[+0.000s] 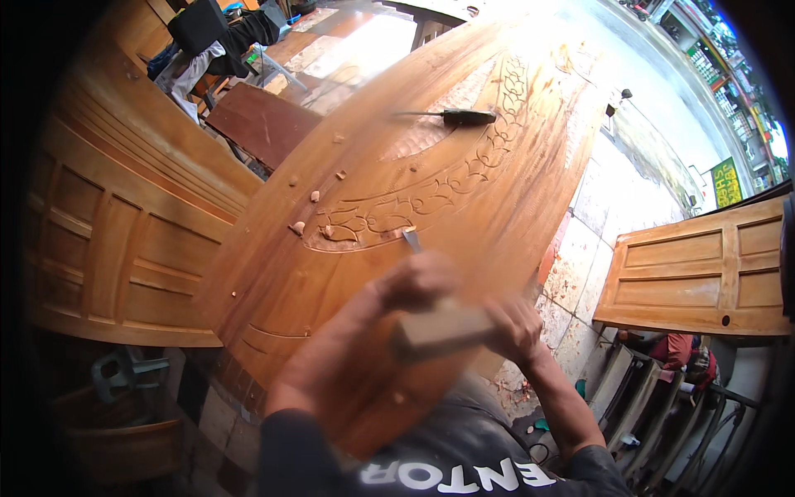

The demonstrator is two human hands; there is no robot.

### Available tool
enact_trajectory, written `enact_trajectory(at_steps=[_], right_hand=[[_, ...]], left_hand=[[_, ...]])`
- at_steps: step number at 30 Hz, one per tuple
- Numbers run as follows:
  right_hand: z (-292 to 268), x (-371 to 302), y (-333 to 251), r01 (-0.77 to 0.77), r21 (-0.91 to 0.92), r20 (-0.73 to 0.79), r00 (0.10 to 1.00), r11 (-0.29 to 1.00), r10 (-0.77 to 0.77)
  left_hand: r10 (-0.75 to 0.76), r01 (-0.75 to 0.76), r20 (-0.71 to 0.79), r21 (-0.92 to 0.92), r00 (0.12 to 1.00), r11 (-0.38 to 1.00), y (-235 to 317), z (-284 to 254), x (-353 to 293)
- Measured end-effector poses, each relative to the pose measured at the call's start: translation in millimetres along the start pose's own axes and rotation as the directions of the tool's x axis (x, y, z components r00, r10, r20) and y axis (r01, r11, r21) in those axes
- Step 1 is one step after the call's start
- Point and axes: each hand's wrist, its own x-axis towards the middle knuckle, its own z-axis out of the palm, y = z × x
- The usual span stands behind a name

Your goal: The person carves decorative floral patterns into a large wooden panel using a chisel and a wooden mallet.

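Note:
My left hand point(418, 282) is closed round a chisel point(411, 240), whose metal blade points away from me. Its tip touches the carved leaf border on a large wooden door panel point(489, 217), close to a pale fresh cut. In my right hand point(515, 328) is the handle of a wooden mallet, hidden by the fingers. The block-shaped mallet head point(440, 331), smeared by motion, is just nearer to me than my left hand. Curling leaf carving point(439, 199) runs along the panel, with several wood chips point(315, 196) lying on it.
Farther up the panel lies a black-handled tool point(469, 117) with a thin shaft. Panelled doors stand at the left point(124, 240) and right point(704, 269). A green plastic chair point(124, 373) is at lower left. Wood shavings litter the tiled floor point(571, 257) on the right.

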Motion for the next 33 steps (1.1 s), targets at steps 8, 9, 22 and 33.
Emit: enact_trajectory(at_steps=[8,9,22,33], right_hand=[[-5,-14,-2,-0.078,0.009,0.028,0.997,0.997,0.078],[-9,-21,-5,-0.077,0.015,0.009,0.997,0.997,0.077],[-23,-14,-28,-0.01,0.16,-0.179,0.983,0.987,0.039],[-2,-1,-16,0.049,0.068,-0.041,0.998,0.997,-0.046]], left_hand=[[0.025,-0.023,-0.009,0.158,1.0,0.987,2,12,-21],[0.026,-0.016,-0.047,0.189,0.999,0.982,9,18,-25],[-0.042,0.041,0.039,0.019,0.998,0.999,13,-1,-1],[-0.026,0.03,0.064,-0.059,0.998,0.998,1,-15,-12]])
